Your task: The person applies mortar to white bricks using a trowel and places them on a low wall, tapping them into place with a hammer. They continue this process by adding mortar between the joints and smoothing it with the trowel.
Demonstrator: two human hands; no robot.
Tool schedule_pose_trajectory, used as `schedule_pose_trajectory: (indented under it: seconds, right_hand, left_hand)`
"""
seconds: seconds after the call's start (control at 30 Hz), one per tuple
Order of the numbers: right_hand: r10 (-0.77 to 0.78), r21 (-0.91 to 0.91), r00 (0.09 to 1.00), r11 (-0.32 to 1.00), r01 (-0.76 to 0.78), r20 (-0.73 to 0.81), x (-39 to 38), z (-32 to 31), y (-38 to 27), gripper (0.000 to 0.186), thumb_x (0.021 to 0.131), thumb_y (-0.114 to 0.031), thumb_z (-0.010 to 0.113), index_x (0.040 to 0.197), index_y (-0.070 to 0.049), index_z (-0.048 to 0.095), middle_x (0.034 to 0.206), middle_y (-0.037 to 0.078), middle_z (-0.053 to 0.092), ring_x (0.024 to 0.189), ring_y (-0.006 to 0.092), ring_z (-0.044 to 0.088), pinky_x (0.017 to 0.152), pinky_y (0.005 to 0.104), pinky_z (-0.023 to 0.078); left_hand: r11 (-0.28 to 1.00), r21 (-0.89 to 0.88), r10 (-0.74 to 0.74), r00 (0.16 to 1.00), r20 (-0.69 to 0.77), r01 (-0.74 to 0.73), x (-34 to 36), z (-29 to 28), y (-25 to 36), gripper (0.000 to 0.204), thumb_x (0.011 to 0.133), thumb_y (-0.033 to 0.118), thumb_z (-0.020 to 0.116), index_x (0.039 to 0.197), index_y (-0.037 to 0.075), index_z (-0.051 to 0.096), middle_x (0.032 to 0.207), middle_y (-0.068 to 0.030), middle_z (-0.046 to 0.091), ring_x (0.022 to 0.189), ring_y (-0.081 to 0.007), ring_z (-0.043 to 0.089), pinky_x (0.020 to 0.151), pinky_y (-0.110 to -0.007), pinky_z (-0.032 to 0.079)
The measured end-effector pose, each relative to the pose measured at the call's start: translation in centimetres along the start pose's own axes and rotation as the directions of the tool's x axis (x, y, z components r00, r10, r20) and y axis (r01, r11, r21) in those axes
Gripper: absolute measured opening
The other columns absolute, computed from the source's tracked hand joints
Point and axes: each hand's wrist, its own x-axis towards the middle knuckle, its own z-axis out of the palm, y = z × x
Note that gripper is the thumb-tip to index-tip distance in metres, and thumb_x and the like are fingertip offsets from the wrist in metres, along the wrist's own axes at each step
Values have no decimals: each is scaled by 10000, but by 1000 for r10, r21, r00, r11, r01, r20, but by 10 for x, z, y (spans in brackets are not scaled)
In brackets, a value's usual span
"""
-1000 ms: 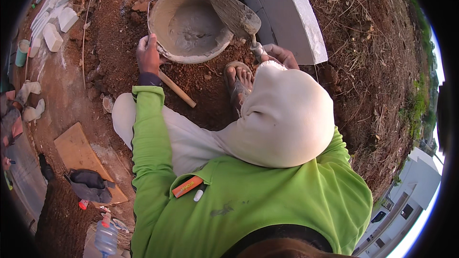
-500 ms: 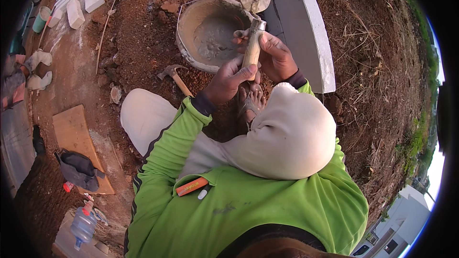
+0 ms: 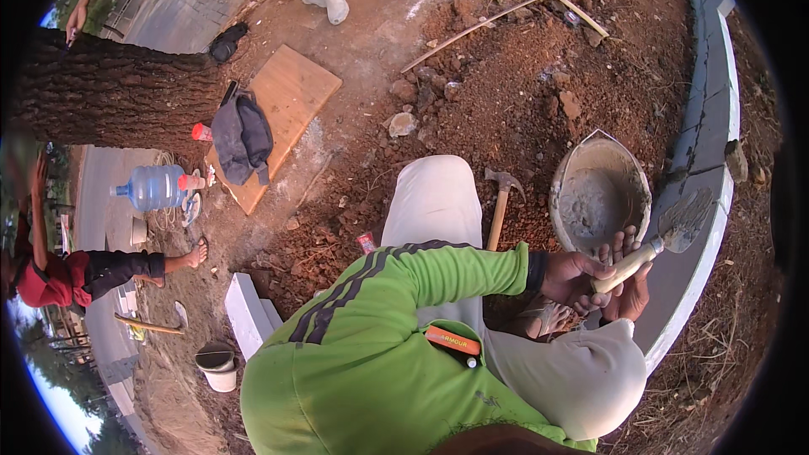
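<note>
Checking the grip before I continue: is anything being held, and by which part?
A trowel, by its wooden handle: the left hand is at the butt end, the right hand nearer the blade.

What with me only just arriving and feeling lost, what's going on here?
The person's left hand holds a mortar-smeared trowel by its wooden handle, with the right hand against the handle. The blade is right of a bucket of grey mortar; a claw hammer lies on the soil to the bucket's left.
</note>
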Motion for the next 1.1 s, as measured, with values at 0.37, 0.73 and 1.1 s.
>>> schedule_pose_trajectory:
  seconds: [0.37, 0.73, 1.1]
  right_hand:
    - [-250, -294, 933, 941, 170, -259, 4, 4, -14, 519, 1047, -332, 598, 1474, -63, 475, 1469, 159, 528, 1305, 303, 552, 1105, 437, 456]
    - [13, -689, 1000, -725, 3, -9, 54, 35, -34, 1073, 719, -150, 759, 1632, -141, 195, 1689, 179, 166, 1503, 432, 265, 1108, 592, 369]
    - [-240, -886, 921, -426, 182, 305, 2, 24, -32, 733, 863, -180, 698, 1540, -69, 440, 1349, 222, 623, 1234, 369, 595, 1095, 474, 437]
  left_hand:
    - [980, 175, 122, 985, -124, -99, -25, 2, 6, 418, 973, 406, 703, 1193, 76, 571, 900, -75, 624, 659, -118, 562, 595, -266, 479]
    - [865, 487, 232, 956, -180, -119, -36, 14, 67, 529, 984, 411, 687, 1305, 35, 499, 947, -87, 599, 726, -132, 538, 648, -268, 453]
    - [742, 669, 282, 924, -259, -39, -37, 16, 48, 504, 1022, 384, 636, 1342, 12, 521, 886, -83, 610, 755, -144, 543, 705, -289, 465]
